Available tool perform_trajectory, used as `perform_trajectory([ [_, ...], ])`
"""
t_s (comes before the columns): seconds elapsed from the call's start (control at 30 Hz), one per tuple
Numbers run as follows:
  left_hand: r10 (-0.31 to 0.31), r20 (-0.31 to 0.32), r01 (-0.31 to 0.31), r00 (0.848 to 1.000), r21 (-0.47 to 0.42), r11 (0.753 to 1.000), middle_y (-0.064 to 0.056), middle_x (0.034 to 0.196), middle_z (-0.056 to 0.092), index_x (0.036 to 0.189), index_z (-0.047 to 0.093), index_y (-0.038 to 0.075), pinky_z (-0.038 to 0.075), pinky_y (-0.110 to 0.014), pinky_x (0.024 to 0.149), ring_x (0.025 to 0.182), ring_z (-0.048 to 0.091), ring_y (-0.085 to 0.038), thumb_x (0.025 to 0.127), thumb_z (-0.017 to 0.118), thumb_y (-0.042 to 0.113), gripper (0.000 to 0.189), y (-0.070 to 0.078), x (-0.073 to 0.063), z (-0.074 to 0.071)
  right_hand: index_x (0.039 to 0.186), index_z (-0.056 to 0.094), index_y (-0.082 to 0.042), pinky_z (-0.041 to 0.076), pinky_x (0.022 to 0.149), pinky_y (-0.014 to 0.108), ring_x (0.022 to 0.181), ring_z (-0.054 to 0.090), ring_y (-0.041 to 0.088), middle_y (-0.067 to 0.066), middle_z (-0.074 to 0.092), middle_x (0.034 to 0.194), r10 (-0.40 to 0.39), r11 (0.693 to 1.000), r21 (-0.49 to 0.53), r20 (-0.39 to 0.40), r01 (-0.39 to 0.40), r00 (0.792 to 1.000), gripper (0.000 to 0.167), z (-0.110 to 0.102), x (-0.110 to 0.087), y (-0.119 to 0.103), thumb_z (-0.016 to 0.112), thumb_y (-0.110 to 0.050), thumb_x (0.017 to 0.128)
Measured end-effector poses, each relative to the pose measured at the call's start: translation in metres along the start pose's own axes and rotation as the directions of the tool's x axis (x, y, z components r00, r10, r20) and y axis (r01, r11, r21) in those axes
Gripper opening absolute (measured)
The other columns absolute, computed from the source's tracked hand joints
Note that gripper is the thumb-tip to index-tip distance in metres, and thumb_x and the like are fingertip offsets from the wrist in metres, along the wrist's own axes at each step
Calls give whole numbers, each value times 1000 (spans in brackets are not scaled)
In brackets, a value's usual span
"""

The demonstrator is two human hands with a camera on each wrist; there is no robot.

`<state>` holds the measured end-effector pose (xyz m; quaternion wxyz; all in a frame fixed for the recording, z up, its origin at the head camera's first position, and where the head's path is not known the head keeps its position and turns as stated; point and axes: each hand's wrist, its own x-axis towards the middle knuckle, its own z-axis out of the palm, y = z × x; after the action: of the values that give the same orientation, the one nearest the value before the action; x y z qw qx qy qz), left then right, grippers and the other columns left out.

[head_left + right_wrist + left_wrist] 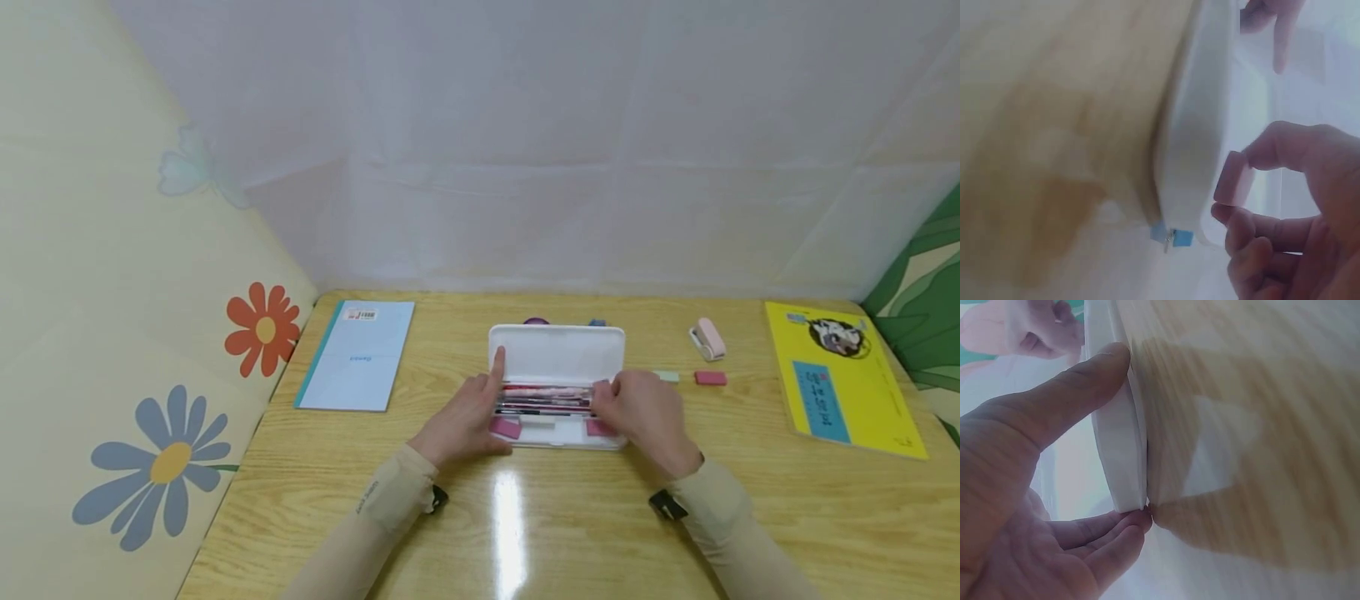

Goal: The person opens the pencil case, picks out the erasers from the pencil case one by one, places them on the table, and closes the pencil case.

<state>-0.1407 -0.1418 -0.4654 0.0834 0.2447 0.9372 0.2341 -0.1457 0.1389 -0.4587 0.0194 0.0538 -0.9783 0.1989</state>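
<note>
An open white pencil case stands on the table with its lid raised. Inside lie several pens and pencils, a pink eraser at the left, a white eraser and another pink eraser at the right. My left hand grips the case's left end, thumb on its front wall and index finger up along the lid. My right hand is over the right end of the case, pinching a pink eraser between thumb and fingers.
Right of the case lie a light green eraser, a pink eraser and a pink stapler. A blue binder clip and a purple object show behind the lid. A light blue notebook lies left, a yellow book right.
</note>
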Motion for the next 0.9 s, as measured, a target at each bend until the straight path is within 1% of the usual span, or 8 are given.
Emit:
perform_trajectory([
  [0.13,-3,-2,3,1000,10,1000,-28,136,56,162,-13,7,46,-47,112,124,53,-39,67,96,29,146,-1,0,1,64,61,-14,35,44,27,53,48,16,0,54,59,-19,1000,14,-30,19,999,37,-6,1,3,61,-36,93],
  [0.3,-4,1,4,1000,5,1000,-28,136,55,162,-13,7,46,-46,111,124,53,-39,67,96,29,146,-1,0,1,69,64,-12,35,45,26,55,48,16,2,55,65,-65,998,-3,-40,65,997,32,-14,0,6,63,-34,93],
  [0.4,-2,3,2,1000,-1,1000,-29,137,55,162,-13,7,46,-47,112,124,53,-39,68,96,29,145,-1,0,1,71,63,-12,36,46,25,56,47,15,2,54,67,-94,995,-33,-27,93,995,31,-17,-1,6,64,-34,93],
  [0.5,-2,4,2,1000,-3,1000,-29,138,54,162,-13,7,46,-47,112,125,52,-39,68,96,28,146,-1,0,1,76,66,-11,37,48,24,59,47,15,2,55,72,-130,989,-73,-7,129,992,27,-21,-3,8,66,-32,93],
  [0.7,-9,6,9,1000,-9,1000,-29,138,54,162,-14,8,45,-46,113,126,53,-38,68,96,27,146,-1,1,1,87,73,-8,43,55,24,67,50,15,4,59,82,-218,968,-124,12,218,976,19,-26,-8,17,72,-26,90],
  [0.8,-14,8,14,1000,-8,1000,-28,139,54,162,-15,9,45,-46,113,126,53,-38,68,96,28,147,-1,1,1,88,73,-9,46,58,25,69,51,14,3,61,83,-225,966,-122,27,226,974,17,-30,-10,25,71,-26,92],
  [0.9,-15,7,15,1000,-7,1000,-29,138,54,162,-15,8,45,-46,113,125,53,-39,67,96,27,147,-1,1,1,89,71,-11,44,57,25,67,51,13,0,62,79,-206,971,-110,57,212,977,16,-34,-12,34,71,-27,93],
])
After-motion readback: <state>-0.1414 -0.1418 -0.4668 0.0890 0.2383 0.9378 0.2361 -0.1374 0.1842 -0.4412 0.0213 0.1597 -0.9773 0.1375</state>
